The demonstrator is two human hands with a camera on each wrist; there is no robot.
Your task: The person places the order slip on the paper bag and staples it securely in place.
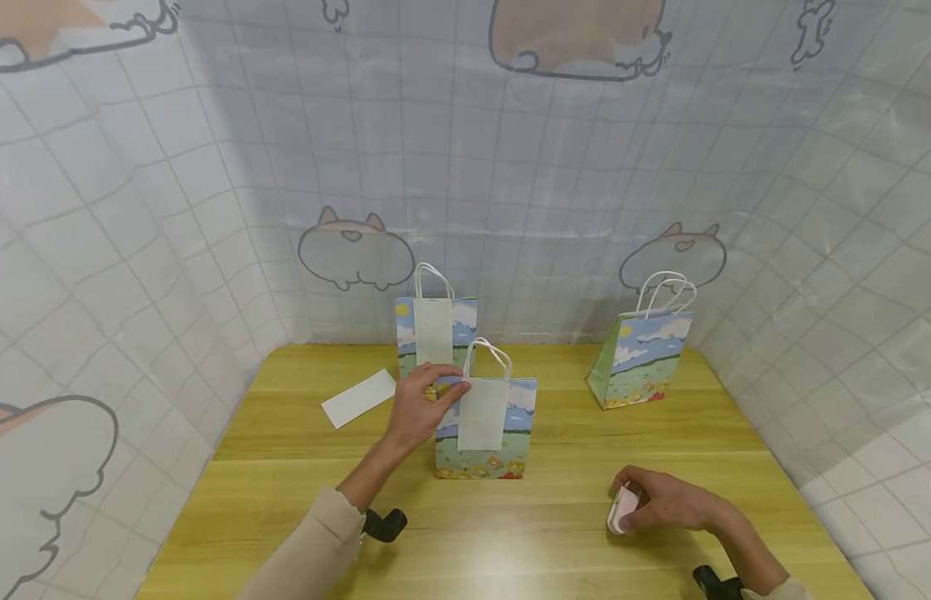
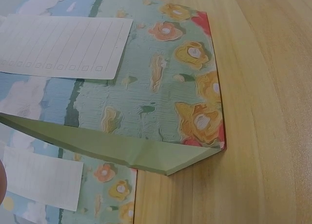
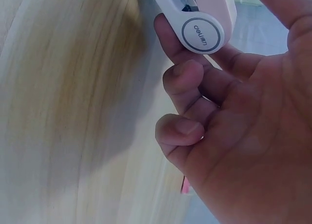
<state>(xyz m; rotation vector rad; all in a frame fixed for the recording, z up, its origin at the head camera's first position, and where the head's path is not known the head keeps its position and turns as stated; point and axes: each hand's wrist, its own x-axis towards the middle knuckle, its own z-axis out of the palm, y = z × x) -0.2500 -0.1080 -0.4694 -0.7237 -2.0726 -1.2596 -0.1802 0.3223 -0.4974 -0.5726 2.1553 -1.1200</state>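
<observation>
A paper gift bag (image 1: 476, 464) printed with flowers and sky stands in the middle of the table, its twisted white handles upright. Against its front hangs a white card (image 1: 483, 417); the left wrist view shows ruled lines and small checkboxes on this card (image 2: 63, 46). With thumb and fingers, my left hand (image 1: 416, 412) pinches the bag's top edge by the card's upper left corner. My right hand (image 1: 671, 500) holds a small pink and white stapler (image 1: 623, 510) low over the table at the right. In the right wrist view, the stapler's round end (image 3: 202, 35) shows between the fingers.
Close behind the middle bag stands a second matching bag (image 1: 465, 321) with a white card on its front. A third bag (image 1: 648, 358) stands at the back right, without a card on its visible front. One loose white card (image 1: 358, 398) lies left on the wooden table (image 1: 285, 500).
</observation>
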